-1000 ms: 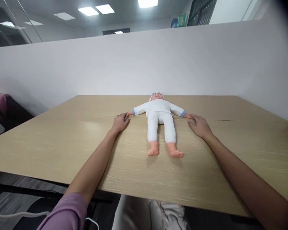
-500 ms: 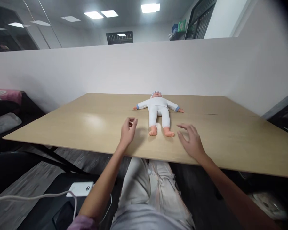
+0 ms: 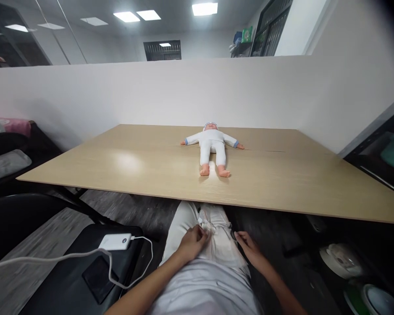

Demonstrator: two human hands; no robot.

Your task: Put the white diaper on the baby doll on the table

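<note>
My left hand (image 3: 193, 241) is over my lap, its fingers curled and pressed together against the light trousers (image 3: 216, 236). What it holds, if anything, is hidden. Beside my right thigh, my right hand (image 3: 249, 249) is open, its fingers loosely bent and apart with nothing visible in them. Beyond both hands, a baby doll (image 3: 212, 146) in a white suit with blue cuffs lies on its back on the wooden table (image 3: 144, 175). Its arms are spread and its bare feet point towards me. Neither hand touches the doll or the table.
On the black chair (image 3: 65, 271) at my left are a white power bank (image 3: 115, 241) with a cable (image 3: 52, 259) and a dark phone (image 3: 98, 278). A low white wall (image 3: 170, 92) stands behind the table. White items (image 3: 343, 260) sit below it at right.
Both hands have drawn back from above the table, near the doll's feet, down to my lap. The doll keeps its pose, and the view has shifted slightly.
</note>
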